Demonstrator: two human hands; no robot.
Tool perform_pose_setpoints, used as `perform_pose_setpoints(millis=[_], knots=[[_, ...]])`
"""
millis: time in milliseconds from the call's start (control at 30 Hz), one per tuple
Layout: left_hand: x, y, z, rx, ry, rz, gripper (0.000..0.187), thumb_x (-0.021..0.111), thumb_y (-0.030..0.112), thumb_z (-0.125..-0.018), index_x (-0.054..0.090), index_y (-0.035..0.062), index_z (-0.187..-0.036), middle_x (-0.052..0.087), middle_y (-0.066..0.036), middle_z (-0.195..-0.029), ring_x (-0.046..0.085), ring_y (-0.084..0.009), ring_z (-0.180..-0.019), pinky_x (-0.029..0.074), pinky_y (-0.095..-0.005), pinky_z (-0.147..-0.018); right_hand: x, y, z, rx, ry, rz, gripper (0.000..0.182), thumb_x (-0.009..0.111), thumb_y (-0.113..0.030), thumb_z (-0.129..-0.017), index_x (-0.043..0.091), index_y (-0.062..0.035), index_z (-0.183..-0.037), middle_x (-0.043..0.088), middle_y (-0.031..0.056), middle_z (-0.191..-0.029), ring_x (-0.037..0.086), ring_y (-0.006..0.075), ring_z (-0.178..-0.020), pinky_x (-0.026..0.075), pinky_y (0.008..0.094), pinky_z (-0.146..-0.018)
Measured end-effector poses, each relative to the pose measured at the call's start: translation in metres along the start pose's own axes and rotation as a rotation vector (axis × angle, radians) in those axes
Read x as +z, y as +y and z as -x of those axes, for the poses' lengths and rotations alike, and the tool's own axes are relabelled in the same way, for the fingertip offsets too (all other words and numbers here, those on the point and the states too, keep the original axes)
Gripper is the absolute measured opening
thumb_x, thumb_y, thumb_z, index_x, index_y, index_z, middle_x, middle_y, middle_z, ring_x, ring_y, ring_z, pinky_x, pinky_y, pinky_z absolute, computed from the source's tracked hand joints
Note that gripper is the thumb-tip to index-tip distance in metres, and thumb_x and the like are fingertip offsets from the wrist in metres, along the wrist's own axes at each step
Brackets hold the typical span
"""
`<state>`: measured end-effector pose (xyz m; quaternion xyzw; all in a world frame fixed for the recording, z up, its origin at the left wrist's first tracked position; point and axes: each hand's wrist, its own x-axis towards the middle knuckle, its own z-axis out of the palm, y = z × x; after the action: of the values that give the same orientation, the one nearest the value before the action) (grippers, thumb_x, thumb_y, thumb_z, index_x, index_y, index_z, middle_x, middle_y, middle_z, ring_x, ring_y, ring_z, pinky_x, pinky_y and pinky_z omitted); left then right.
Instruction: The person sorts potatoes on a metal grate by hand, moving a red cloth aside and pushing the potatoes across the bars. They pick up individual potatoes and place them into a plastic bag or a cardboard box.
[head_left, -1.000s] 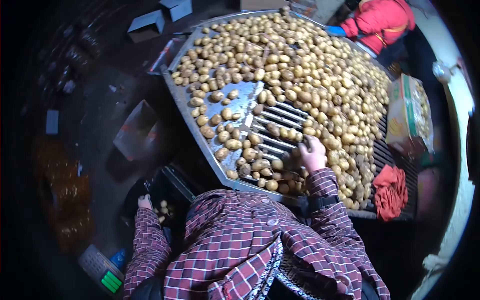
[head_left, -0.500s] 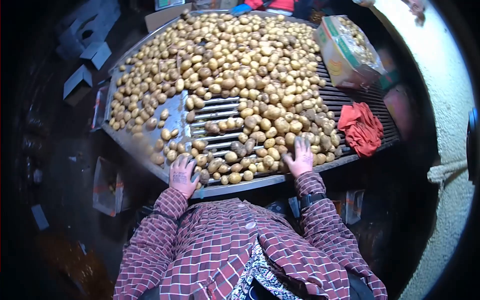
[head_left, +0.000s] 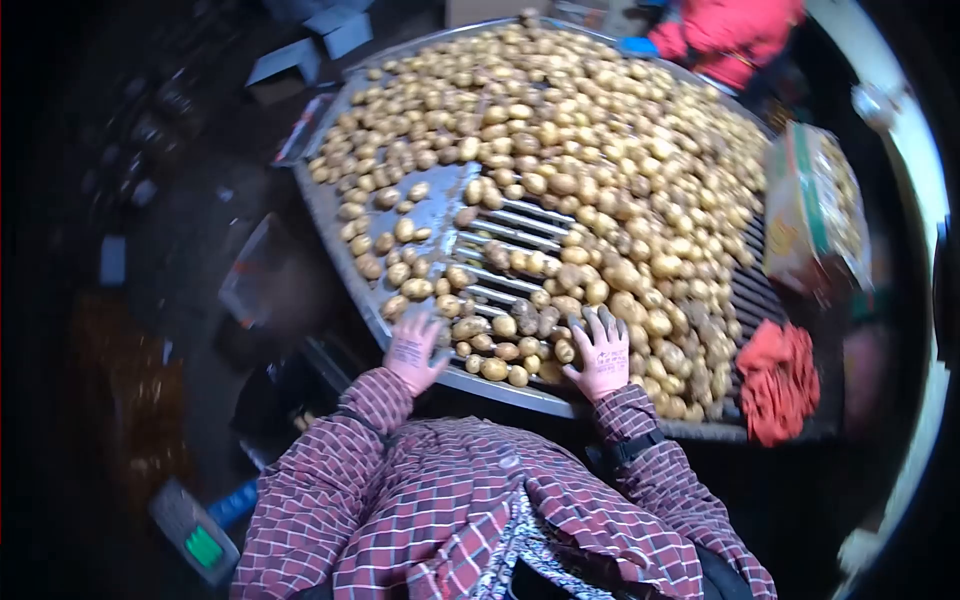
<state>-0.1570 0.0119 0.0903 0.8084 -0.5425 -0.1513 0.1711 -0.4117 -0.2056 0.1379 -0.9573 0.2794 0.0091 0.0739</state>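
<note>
The left hand [head_left: 412,352] has come up to the desk [head_left: 510,394], joining the right hand [head_left: 601,352]; fingers spread apart, both are now at the near edge of the heaped potatoes [head_left: 563,184].

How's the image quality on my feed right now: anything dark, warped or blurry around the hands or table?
Head view: lens distortion bows the table's front edge and the pale wall, with black corners; head view: the floor at left is dark and soft; head view: the potatoes mid-table are brightly lit, and both left hand and right hand are readable.
</note>
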Motion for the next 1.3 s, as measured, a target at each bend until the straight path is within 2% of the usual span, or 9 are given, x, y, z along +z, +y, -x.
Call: perform_pose_setpoints(millis=[300, 433, 500, 600, 733, 767, 967, 1133, 1300], knots=[[0.032, 0.066, 0.012, -0.229, 0.137, -0.048, 0.051, 0.068, 0.032, -0.076, 0.054, 0.0098, -0.120, 0.045, -0.014, -0.131, 0.041, -0.0320, -0.123, 0.031, -0.0463, -0.104, -0.006, -0.015, -0.094, -0.300, -0.116, 0.047, 0.071, 0.075, -0.044, -0.068, 0.051, -0.0218, -0.131, 0.052, 0.0086, -0.125, 0.051, 0.0299, -0.106, 0.040, 0.0439, -0.088], [0.033, 0.068, 0.010, -0.288, 0.139, -0.038, 0.054, 0.070, 0.029, -0.073, 0.051, 0.0097, -0.120, 0.044, -0.012, -0.133, 0.040, -0.0317, -0.125, 0.031, -0.0461, -0.104, 0.009, -0.015, -0.113, -0.352, -0.141, 0.081, 0.074, 0.073, -0.044, -0.070, 0.049, -0.0054, -0.129, 0.055, 0.0144, -0.113, 0.055, 0.0289, -0.099, 0.043, 0.0426, -0.084], [0.044, 0.063, 0.010, -0.272, 0.198, -0.052, 0.054, 0.069, 0.027, -0.073, 0.049, 0.0095, -0.121, 0.044, -0.012, -0.134, 0.041, -0.0311, -0.125, 0.031, -0.0457, -0.104, 0.023, -0.012, -0.123, -0.406, -0.068, 0.048, 0.068, 0.070, -0.040, -0.075, 0.047, -0.0020, -0.127, 0.058, 0.0152, -0.105, 0.063, 0.0288, -0.081, 0.051, 0.0415, -0.071], [0.045, 0.067, 0.010, -0.320, 0.220, -0.079, 0.060, 0.067, 0.029, -0.075, 0.047, 0.0081, -0.127, 0.042, -0.013, -0.136, 0.040, -0.0315, -0.125, 0.030, -0.0455, -0.105, 0.035, -0.036, -0.163, -0.286, -0.138, -0.053, 0.075, 0.066, -0.045, -0.080, 0.035, -0.0069, -0.137, 0.062, 0.0196, -0.104, 0.064, 0.0328, -0.091, 0.050, 0.0443, -0.080], [0.040, 0.064, 0.009, -0.379, 0.203, -0.124, 0.066, 0.066, 0.032, -0.077, 0.043, 0.0068, -0.134, 0.041, -0.016, -0.137, 0.040, -0.0337, -0.124, 0.030, -0.0454, -0.106, 0.010, -0.024, -0.188, -0.231, -0.262, -0.538, 0.063, 0.065, -0.037, -0.083, 0.044, -0.0085, -0.135, 0.054, 0.0200, -0.127, 0.053, 0.0338, -0.118, 0.041, 0.0380, -0.100], [0.042, 0.065, 0.007, -0.396, 0.193, -0.128, 0.066, 0.066, 0.032, -0.077, 0.043, 0.0066, -0.133, 0.041, -0.017, -0.137, 0.040, -0.0340, -0.124, 0.030, -0.0454, -0.106, -0.005, -0.013, -0.183, -0.270, -0.135, -0.584, 0.056, 0.066, -0.035, -0.081, 0.051, -0.0090, -0.129, 0.057, 0.0186, -0.123, 0.054, 0.0330, -0.114, 0.043, 0.0386, -0.097], [0.045, 0.065, 0.003, -0.509, 0.158, -0.138, 0.072, 0.069, 0.034, -0.075, 0.041, 0.0046, -0.135, 0.041, -0.017, -0.137, 0.039, -0.0318, -0.127, 0.030, -0.0440, -0.106, -0.020, 0.106, -0.128, -0.251, 0.213, -0.278, 0.053, 0.070, -0.032, -0.076, 0.056, -0.0070, -0.121, 0.059, 0.0198, -0.114, 0.056, 0.0357, -0.107, 0.045, 0.0422, -0.093], [0.042, 0.066, 0.001, -0.491, 0.114, -0.133, 0.082, 0.071, 0.037, -0.073, 0.035, 0.0111, -0.141, 0.038, -0.018, -0.138, 0.037, -0.0345, -0.126, 0.028, -0.0472, -0.106, -0.043, 0.090, -0.025, -0.214, -0.086, -0.058, 0.077, 0.076, -0.043, -0.067, 0.047, -0.0210, -0.135, 0.035, 0.0291, -0.137, 0.041, 0.0438, -0.121, 0.034, 0.0509, -0.102], [0.038, 0.066, -0.003, -0.518, 0.091, -0.100, 0.076, 0.073, 0.035, -0.071, 0.042, 0.0094, -0.135, 0.039, -0.018, -0.138, 0.037, -0.0347, -0.126, 0.029, -0.0478, -0.105, -0.010, 0.061, -0.023, -0.345, -0.146, -0.112, 0.056, 0.070, -0.040, -0.073, 0.056, -0.0231, -0.125, 0.040, 0.0239, -0.136, 0.044, 0.0378, -0.119, 0.040, 0.0459, -0.096]])
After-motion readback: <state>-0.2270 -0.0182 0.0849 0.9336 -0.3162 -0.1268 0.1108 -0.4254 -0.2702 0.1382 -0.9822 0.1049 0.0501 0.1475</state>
